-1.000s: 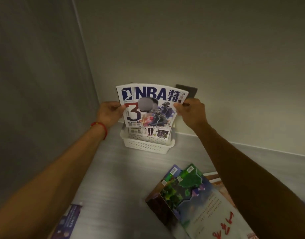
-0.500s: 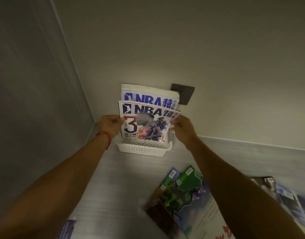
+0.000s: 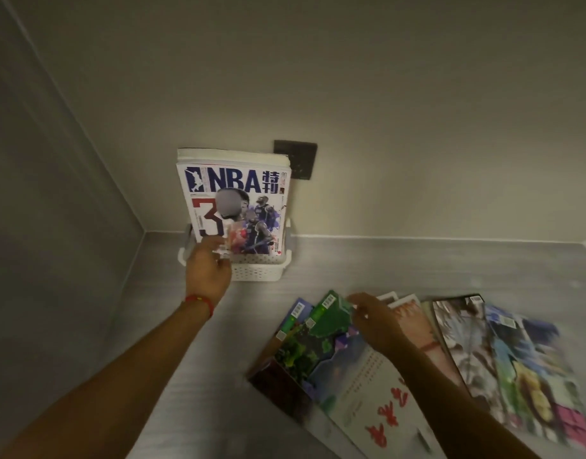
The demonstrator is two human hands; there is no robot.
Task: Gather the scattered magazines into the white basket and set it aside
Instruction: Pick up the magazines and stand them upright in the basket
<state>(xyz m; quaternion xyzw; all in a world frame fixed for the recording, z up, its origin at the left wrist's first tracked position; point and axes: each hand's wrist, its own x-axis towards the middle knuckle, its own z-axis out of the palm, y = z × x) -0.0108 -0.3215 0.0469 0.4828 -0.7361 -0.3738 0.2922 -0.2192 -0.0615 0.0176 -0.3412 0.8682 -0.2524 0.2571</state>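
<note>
1. Basket: white basket point(image 3: 258, 271) sits at the back-left corner of the grey counter point(image 3: 172, 342), against the back wall. NBA magazine point(image 3: 236, 210) stands upright in it as front of a stack, leaning back at the wall, partly covering a dark wall plate point(image 3: 301, 157).
2. L hand point(image 3: 208, 271): at the basket's front-left, fingers blurred over the mag's lower-left corner. Touching vs just off: can't tell. Looks loosely spread, no clear pinch.
3. R hand point(image 3: 382, 321): on the fan of loose magazines on the counter, fingers at the top edge of the green-cover magazine point(image 3: 321, 329). Fingers curl over that edge; firm pinch or not, can't tell (blur).
4. Key relation: green mag lies flat, long axis running from near-right up toward far-left, i.e. roughly pointing at the basket. Basket is up-left of R hand, near. R hand nearer to the pile, L nearer to the basket.
5. Room: open counter betw. pile and basket, nothing in the path. More mags point(image 3: 516, 366) fan out to the right, overlapping, so lifting one prob drags its neighbours.
6. Tight spot: side wall just left of the basket; slot in from the front/top.
</note>
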